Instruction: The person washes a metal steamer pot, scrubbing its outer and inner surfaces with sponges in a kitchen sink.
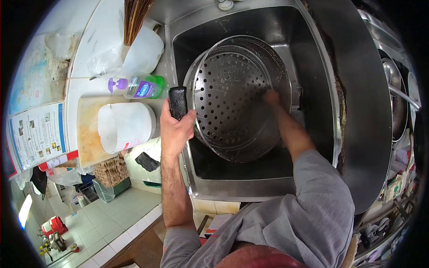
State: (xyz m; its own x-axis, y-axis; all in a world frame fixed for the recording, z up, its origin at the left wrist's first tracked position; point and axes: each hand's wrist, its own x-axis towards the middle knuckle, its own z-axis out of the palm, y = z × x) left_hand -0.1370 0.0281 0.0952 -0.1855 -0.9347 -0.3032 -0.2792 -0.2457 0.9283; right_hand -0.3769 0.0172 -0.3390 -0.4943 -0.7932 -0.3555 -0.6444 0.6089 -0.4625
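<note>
A round metal steamer pot (pixel 232 73) with a perforated bottom sits tilted in the sink (pixel 315 147), its left rim raised. At that side my left hand (pixel 175 129) is closed around the pot's black handle (pixel 178 102), thumb toward the rim. A second dark handle (pixel 297 99) shows on the pot's right side. My right hand (pixel 270 97) reaches inside the pot by its right wall. Motion blurs its fingers, so whether they hold anything cannot be made out. The pot's inner surface looks wet.
Left of the sink stand a soap bottle (pixel 149 86) with a purple pump, a white plastic tub (pixel 127 127) and a bundle of thin sticks (pixel 136 20). A dark pad-like piece (pixel 147 161) lies nearer me. Pans (pixel 395 85) are stacked at far right.
</note>
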